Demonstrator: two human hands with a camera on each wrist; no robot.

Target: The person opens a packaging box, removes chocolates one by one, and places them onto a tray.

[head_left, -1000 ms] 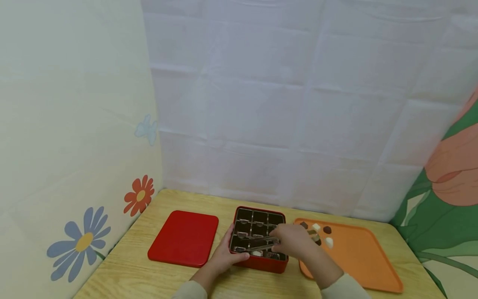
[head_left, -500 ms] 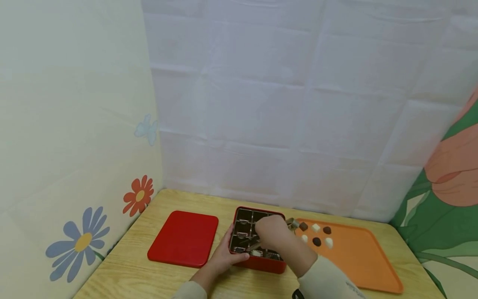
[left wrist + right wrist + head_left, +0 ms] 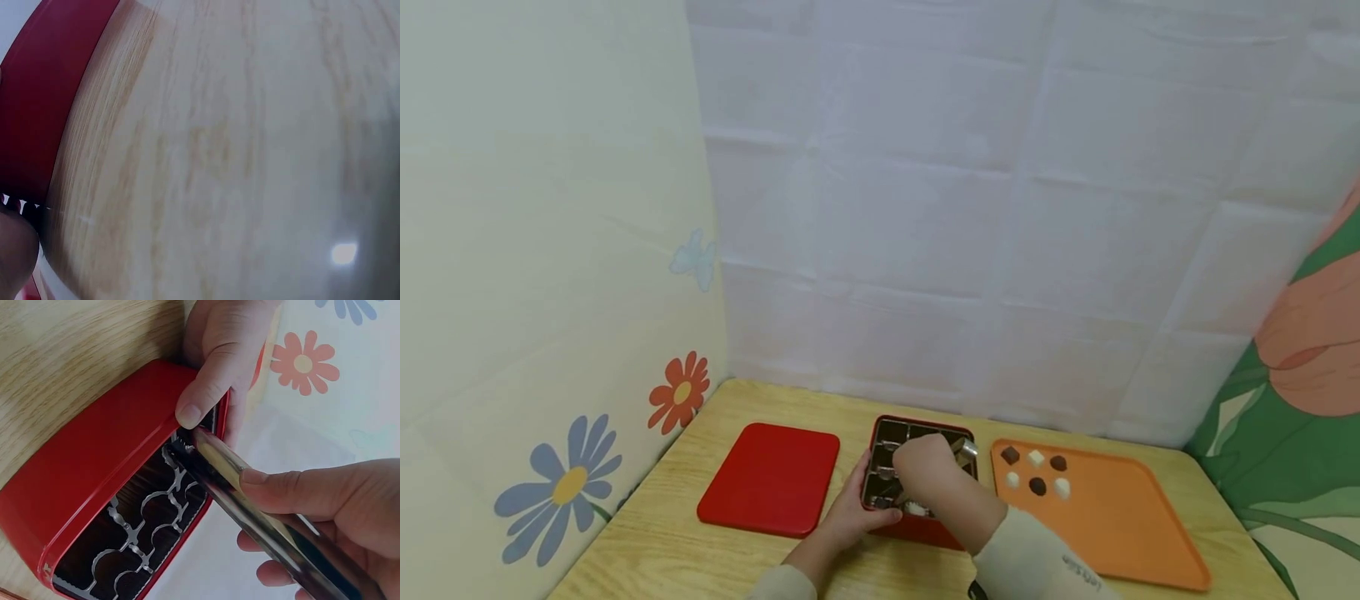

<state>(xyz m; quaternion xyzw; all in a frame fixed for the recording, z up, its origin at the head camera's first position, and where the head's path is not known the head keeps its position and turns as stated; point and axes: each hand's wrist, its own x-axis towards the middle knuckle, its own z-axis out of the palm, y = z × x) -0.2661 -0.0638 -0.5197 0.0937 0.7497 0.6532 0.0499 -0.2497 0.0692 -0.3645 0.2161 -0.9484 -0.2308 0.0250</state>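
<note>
A red box (image 3: 925,531) with a dark, divided insert stands on the table. My left hand (image 3: 852,510) grips its near left corner, the thumb over the rim in the right wrist view. My right hand (image 3: 927,472) holds metal tongs (image 3: 250,506) between thumb and fingers. The tongs slant down into the compartment at that corner, their tips close by my left thumb; what lies between the tips is hidden. A white piece (image 3: 916,507) shows in the near row of the insert. My right hand covers much of the box in the head view.
Left of the box lies a flat red lid (image 3: 769,477). To the right is an orange tray (image 3: 1120,517) bearing several dark and white chocolates (image 3: 1037,486) near its left end. Cloth hangings (image 3: 865,292) rise behind the wooden table.
My right hand has moved left over the box and its wrist has turned, so the tongs' back end now points away to the right. My left hand has stayed at the corner.
</note>
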